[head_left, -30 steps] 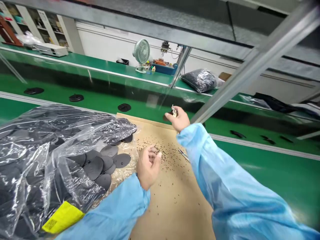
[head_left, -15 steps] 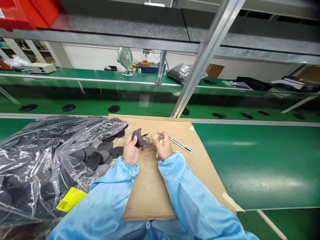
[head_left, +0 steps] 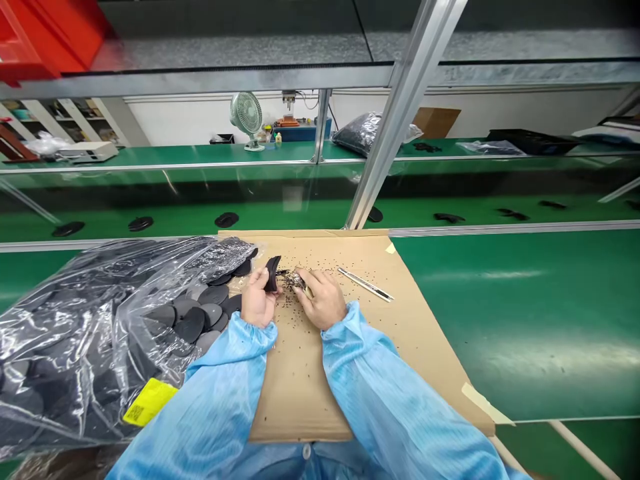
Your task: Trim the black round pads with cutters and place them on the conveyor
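My left hand is closed on a black rubber-like disc, which is bent into a curve and held on edge above the cardboard. Close to its right, my right hand grips a small shiny metal tool with a yellowish part; the fingers hide most of it, so its kind is unclear. A thin dark piece lies between the disc and the tool. Small black bits are scattered over the cardboard sheet under both hands. A slim utility knife lies to the right of my right hand.
On the left, a clear plastic bag spills dark round discs towards my left hand. A metal post rises behind the cardboard. Dark parts sit spaced along the green belt beyond. A green surface extends right.
My right hand has turned and moved left with the metal tool, closer to the disc. My left hand has tilted the disc more upright. The view has shifted slightly.
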A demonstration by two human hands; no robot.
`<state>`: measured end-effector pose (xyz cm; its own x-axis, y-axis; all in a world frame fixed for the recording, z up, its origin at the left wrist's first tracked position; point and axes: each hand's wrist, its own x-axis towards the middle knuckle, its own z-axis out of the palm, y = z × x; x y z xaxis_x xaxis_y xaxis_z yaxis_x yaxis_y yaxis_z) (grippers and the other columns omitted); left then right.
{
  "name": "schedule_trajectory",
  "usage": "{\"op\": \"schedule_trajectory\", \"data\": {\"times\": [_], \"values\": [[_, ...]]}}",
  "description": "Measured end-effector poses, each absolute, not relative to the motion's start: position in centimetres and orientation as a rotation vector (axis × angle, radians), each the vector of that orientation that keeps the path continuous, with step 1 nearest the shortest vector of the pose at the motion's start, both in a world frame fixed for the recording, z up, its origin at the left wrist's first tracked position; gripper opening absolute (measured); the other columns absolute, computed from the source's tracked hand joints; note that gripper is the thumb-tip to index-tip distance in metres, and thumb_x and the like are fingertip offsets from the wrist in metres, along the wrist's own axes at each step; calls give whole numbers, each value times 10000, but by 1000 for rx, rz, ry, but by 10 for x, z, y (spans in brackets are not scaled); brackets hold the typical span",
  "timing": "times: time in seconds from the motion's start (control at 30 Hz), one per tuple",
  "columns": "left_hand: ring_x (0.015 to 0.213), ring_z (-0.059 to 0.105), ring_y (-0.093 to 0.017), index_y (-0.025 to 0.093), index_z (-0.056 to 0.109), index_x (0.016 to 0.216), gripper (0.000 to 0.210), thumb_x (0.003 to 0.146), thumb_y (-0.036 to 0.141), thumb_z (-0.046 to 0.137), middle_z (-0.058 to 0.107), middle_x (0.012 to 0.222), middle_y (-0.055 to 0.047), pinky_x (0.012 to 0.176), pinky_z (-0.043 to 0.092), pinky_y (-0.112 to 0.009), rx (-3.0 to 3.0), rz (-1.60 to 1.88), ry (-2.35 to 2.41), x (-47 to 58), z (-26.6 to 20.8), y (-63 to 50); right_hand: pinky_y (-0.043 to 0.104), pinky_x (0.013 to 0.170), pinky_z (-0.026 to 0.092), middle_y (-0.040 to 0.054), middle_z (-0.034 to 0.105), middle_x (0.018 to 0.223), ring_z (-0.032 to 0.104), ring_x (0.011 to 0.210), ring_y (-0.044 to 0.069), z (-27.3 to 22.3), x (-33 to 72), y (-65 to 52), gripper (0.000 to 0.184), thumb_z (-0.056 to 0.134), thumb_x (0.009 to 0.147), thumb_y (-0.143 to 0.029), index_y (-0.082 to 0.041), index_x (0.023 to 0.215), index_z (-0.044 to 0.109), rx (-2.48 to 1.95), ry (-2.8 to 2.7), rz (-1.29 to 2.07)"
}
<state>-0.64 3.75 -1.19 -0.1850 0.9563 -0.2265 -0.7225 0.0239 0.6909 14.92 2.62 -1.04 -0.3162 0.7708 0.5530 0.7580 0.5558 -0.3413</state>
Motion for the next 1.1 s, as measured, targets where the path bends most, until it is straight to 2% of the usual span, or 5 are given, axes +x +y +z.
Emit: {"op": "schedule_trajectory", "data": {"times": [0.3, 0.63, 0.83, 1.0, 1.1], "values": [[482, 477, -87, 164, 626, 900, 221, 703, 211, 716, 573, 643, 12, 454, 429, -227, 387, 1560, 835, -5, -11, 36, 348, 846, 427, 79, 641, 977, 550, 909, 237, -12, 149, 26, 312, 518, 898, -306, -180, 1178, 576, -1217, -2104, -12], [488, 468, -71, 169, 623, 917, 233, 713, 231, 719, 556, 645, 26, 465, 432, -211, 398, 1573, 850, -4, -12, 35, 328, 835, 400, 80, 646, 970, 552, 907, 237, -8, 152, 26, 323, 472, 905, -232, -222, 1210, 575, -1336, -2204, 0], [510, 505, -79, 174, 584, 904, 227, 725, 239, 708, 569, 669, 22, 490, 460, -221, 422, 1594, 857, -2, -11, 34, 303, 800, 431, 70, 659, 983, 582, 897, 224, -11, 151, 26, 352, 504, 871, -200, -237, 1213, 580, -1389, -2181, 74], [595, 600, -113, 203, 534, 986, 396, 652, 165, 742, 610, 748, 26, 584, 515, -263, 474, 1601, 855, -2, -4, 30, 302, 792, 470, 64, 658, 985, 605, 883, 209, -12, 148, 26, 315, 515, 875, -264, -225, 1176, 597, -1361, -1974, 248], [596, 591, -93, 203, 530, 988, 464, 602, 124, 775, 601, 751, 37, 525, 466, -200, 497, 1595, 859, -5, -3, 31, 325, 805, 476, 68, 658, 974, 607, 898, 221, -12, 149, 27, 316, 526, 867, -284, -216, 1164, 609, -1399, -1880, 291]]}}
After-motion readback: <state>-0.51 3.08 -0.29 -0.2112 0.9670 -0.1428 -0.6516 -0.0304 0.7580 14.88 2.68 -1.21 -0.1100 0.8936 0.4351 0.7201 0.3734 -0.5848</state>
